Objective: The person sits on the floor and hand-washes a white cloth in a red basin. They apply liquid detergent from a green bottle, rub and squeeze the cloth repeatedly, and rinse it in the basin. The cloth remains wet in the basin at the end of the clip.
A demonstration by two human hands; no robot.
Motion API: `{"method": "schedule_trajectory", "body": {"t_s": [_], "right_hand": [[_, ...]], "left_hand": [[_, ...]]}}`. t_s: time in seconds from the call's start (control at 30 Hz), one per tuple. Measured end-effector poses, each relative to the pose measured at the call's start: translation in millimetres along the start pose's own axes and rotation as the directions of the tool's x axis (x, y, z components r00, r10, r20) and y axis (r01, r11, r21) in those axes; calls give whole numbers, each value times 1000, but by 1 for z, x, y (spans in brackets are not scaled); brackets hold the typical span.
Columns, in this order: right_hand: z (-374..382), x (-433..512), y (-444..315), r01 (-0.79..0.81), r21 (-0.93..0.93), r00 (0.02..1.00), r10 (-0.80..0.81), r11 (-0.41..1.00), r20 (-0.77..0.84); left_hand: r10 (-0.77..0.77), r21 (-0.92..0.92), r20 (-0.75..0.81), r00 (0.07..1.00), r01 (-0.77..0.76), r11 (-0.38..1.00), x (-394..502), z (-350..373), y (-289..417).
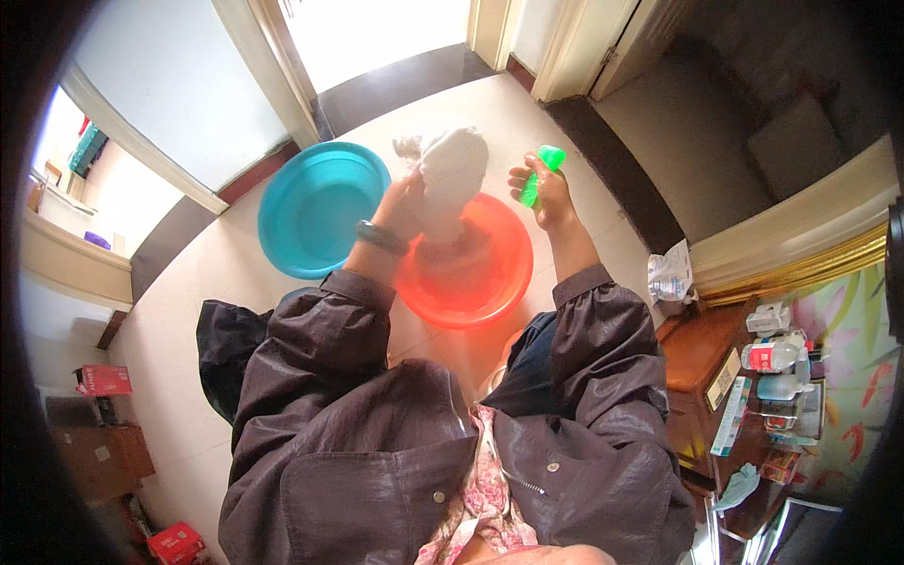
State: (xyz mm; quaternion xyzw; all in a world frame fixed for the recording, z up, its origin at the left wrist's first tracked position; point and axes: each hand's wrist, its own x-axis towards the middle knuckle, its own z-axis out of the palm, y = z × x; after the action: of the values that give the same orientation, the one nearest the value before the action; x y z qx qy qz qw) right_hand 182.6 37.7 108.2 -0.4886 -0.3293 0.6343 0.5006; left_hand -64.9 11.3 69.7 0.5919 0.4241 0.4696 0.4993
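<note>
My left hand [401, 205], with a dark bangle at the wrist, grips a bunched white cloth item [455, 159]. It hangs over the red plastic basin [487, 296]; its lower part is blurred against the basin's inside, so I cannot tell where it ends. To the right of the basin, my right hand [552, 189] is raised and closed around a bright green plastic object [549, 155], possibly a brush; the hand partly hides it. A blue plastic basin [311, 205] stands on the floor at the left, close beside the red one.
Pale floor tiles [176, 282] surround the basins. A wooden cabinet [706, 346] at the right bears bottles [773, 357] and boxes. By its corner is a white plastic bag [671, 275]. Red boxes [104, 380] sit at the left. Doorways with dark sills [402, 81] lie ahead.
</note>
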Motion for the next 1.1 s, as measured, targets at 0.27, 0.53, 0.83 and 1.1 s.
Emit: {"method": "schedule_trajectory", "body": {"t_s": [0.27, 0.53, 0.83, 1.1], "right_hand": [[15, -11, 5, -111, 43, 975, 101, 993, 198], [7, -18, -21, -51, 34, 991, 47, 998, 122], [-181, -113, -73, 245, -345, 928, -322, 906, -186], [-371, -227, 170, -418, -94, 604, 199, 904, -772]], "left_hand": [[104, 155, -92, 990, -89, 984, -4, 1, 24], [89, 122, -9, 996, -88, 989, -8, -17, -35], [-356, -575, 92, 930, 341, 744, -19, -11, 11], [-458, -456, 26, 889, 418, 786, -14, -7, 11]]}}
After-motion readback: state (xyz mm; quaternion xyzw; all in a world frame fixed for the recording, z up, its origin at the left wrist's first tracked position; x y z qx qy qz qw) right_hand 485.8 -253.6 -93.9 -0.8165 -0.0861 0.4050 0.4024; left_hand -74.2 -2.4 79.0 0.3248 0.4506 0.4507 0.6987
